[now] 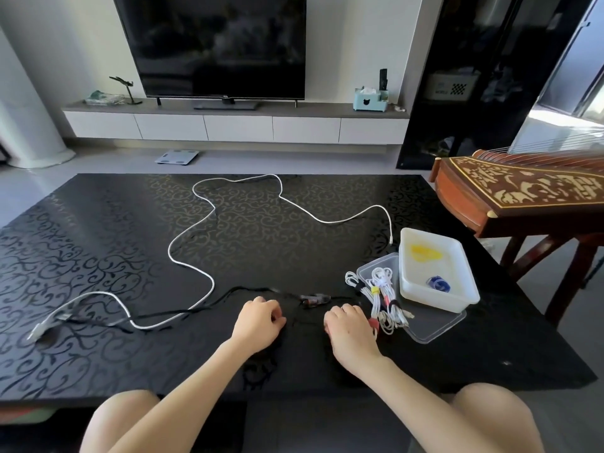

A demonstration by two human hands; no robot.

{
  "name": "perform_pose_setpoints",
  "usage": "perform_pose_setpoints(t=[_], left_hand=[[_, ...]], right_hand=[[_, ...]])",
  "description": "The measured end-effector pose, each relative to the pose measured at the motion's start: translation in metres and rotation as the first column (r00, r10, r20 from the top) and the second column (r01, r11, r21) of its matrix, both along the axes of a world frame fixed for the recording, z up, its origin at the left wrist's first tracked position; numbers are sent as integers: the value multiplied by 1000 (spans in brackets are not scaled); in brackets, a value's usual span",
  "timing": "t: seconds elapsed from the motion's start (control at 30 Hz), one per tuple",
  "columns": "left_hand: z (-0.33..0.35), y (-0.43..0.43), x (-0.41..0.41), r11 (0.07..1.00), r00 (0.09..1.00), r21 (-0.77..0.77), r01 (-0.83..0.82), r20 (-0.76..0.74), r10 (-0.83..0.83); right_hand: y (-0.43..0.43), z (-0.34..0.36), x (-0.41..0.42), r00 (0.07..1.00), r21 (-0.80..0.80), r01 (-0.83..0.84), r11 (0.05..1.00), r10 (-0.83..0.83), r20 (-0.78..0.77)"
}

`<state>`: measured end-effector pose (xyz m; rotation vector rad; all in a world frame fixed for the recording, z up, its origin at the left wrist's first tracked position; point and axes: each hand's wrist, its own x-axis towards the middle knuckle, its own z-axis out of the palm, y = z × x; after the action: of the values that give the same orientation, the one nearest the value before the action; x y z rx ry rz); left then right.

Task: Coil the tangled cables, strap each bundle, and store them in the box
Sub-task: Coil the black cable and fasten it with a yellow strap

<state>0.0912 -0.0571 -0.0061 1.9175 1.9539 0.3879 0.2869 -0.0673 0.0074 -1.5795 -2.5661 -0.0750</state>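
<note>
Black table's [98,256] front edge: your left hand [260,323] and right hand [351,326] pinch the black cable [166,312] for coiling; strapped bundles [380,295] await the box [434,302].

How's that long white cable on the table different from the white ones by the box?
The cable sprawls loose and unstrapped across the table; the bundles are coiled and strapped. The cable lies directly on the table; the bundles rest partly on a clear lid beside the box. Both are white and outside the box.
</note>
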Motion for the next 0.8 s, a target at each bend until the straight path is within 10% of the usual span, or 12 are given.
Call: perform_pose_setpoints(t=[0.17, 0.43, 0.63, 0.73, 0.8], left_hand=[[39, -12, -10, 988, 928, 154, 13, 365, -69], [136, -23, -6, 993, 292, 99, -65, 953, -76], [163, -25, -34, 985, 589, 147, -92, 805, -65], [166, -25, -48, 948, 920, 300, -110, 392, -17], [167, -27, -52, 917, 977, 385, -107, 214, 24]], right_hand=[[4, 40, -10, 721, -389, -136, 911, -178, -670], [18, 132, -22, 193, -409, -529, 743, -364, -911], [15, 181, -7, -101, -364, -614, 700, -527, -844], [9, 202, -3, -141, -392, -579, 715, -561, -816], [2, 213, -5, -167, -382, -605, 698, -581, -797]])
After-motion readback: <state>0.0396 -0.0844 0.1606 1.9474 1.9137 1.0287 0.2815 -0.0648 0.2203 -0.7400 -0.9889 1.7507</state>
